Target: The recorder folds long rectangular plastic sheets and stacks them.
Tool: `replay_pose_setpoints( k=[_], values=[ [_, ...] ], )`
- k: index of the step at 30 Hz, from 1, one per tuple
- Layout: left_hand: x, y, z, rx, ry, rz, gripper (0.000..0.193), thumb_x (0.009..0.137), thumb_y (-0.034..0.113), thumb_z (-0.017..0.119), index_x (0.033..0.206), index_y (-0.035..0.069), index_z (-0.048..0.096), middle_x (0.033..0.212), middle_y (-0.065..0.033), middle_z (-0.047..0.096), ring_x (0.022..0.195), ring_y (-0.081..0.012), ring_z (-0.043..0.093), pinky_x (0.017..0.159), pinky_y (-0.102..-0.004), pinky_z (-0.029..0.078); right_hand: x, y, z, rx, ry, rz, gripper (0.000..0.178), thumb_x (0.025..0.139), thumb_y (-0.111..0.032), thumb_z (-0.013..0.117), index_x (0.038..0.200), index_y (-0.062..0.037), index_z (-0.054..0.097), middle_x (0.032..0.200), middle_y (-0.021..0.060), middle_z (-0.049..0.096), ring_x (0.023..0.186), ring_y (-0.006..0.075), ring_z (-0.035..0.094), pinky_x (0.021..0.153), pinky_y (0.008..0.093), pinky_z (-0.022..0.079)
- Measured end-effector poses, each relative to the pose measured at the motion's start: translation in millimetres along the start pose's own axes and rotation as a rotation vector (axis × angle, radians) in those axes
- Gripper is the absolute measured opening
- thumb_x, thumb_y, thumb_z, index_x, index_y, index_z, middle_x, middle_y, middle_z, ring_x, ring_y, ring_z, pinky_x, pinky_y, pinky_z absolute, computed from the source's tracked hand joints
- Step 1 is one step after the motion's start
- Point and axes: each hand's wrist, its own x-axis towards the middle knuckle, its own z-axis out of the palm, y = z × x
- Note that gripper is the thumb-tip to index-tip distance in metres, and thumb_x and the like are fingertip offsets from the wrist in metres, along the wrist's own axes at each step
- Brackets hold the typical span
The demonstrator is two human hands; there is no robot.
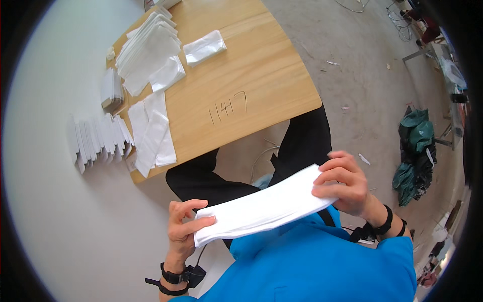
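A long stack of white paper sheets (264,204) is stretched between my two hands, above my lap and in front of the blue shirt. My left hand (185,224) grips its left end, thumb on top and fingers beneath or behind. At the other end, my right hand (344,183) is closed around the right edge with its fingers over the upper face. The stack bows slightly, and loose layers show along its lower edge. Whether the sheets are folded or made into bags I cannot tell.
On the wooden table (241,65), which bears dark handwritten marks, lies a fanned pile of white paper pieces (148,50). A smaller white bundle (205,48) rests beside it. More white strips (151,133) lie at the left edge. Dark green plastic bags (416,151) sit on the floor.
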Motion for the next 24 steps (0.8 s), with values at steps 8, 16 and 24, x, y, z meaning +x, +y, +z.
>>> replay_pose_setpoints(
  k=[8, 16, 24],
  values=[
    [-16, 10, -20, 0.212, -0.078, 0.306, 0.028, 0.072, 0.007, 0.073, 0.095, 0.024, 0.076, 0.111, -0.0025, 0.069, 0.057, -0.0066, 0.051, 0.048, -0.0179, 0.039, -18, -32, -20, -0.493, 0.059, -0.162, 0.033, 0.071, -0.03, 0.079, 0.103, -0.0278, 0.071, 0.116, -0.0093, 0.059, 0.107, 0.0113, 0.047, 0.096, 0.031, 0.036],
    [-32, 14, -26, 0.182, -0.054, 0.383, 0.04, 0.067, 0.008, 0.076, 0.103, 0.026, 0.074, 0.111, 0.0033, 0.068, 0.048, -0.0075, 0.041, 0.044, -0.0201, 0.035, -20, -41, -25, -0.461, 0.007, -0.193, 0.032, 0.075, -0.025, 0.074, 0.106, -0.022, 0.071, 0.113, -0.0093, 0.058, 0.08, 0.0075, 0.043, 0.065, 0.0215, 0.032],
    [-36, 18, -28, 0.191, -0.042, 0.419, 0.039, 0.072, 0.007, 0.077, 0.106, 0.025, 0.071, 0.109, 0.0035, 0.069, 0.073, -0.0138, 0.068, 0.052, -0.0207, 0.048, -20, -39, -24, -0.402, -0.025, -0.198, 0.03, 0.082, -0.019, 0.067, 0.111, -0.0188, 0.069, 0.115, -0.0021, 0.064, 0.068, 0.0064, 0.045, 0.06, 0.0202, 0.035]
  ],
)
